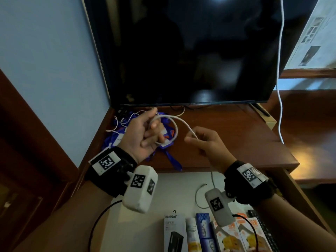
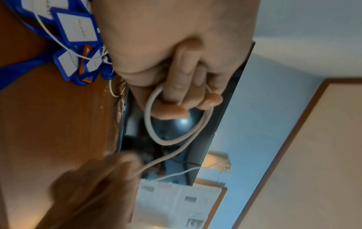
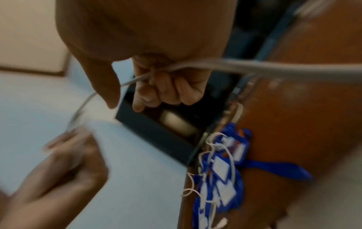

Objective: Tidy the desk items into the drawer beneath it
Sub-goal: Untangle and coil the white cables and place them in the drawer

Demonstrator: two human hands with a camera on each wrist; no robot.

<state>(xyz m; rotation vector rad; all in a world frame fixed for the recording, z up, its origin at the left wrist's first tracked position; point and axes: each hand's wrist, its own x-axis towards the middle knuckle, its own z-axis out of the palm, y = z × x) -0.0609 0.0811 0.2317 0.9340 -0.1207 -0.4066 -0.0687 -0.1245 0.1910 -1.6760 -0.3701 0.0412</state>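
My left hand (image 1: pixel 154 128) is raised palm-up over the wooden desk (image 1: pixel 232 142), and its curled fingers (image 2: pixel 176 94) grip a coiled loop of white cable (image 1: pixel 176 128) (image 2: pixel 154 136). A strand runs from the loop to my right hand (image 1: pixel 195 139), which pinches it between thumb and fingers (image 3: pixel 156 86). From there the cable (image 3: pixel 254 66) hangs down into the open drawer (image 1: pixel 163 188). Beneath my left hand a heap of blue lanyards with white badge holders (image 1: pixel 171 160) (image 2: pixel 76 29) (image 3: pixel 225 190) lies on the desk, tangled with a thin white wire (image 1: pixel 125 120).
A large dark screen (image 1: pixel 190 51) stands at the back of the desk. A white cord (image 1: pixel 280 88) hangs down its right side. Several product boxes (image 1: pixel 175 231) lie in a row at the near end of the drawer. A blue wall bounds the left.
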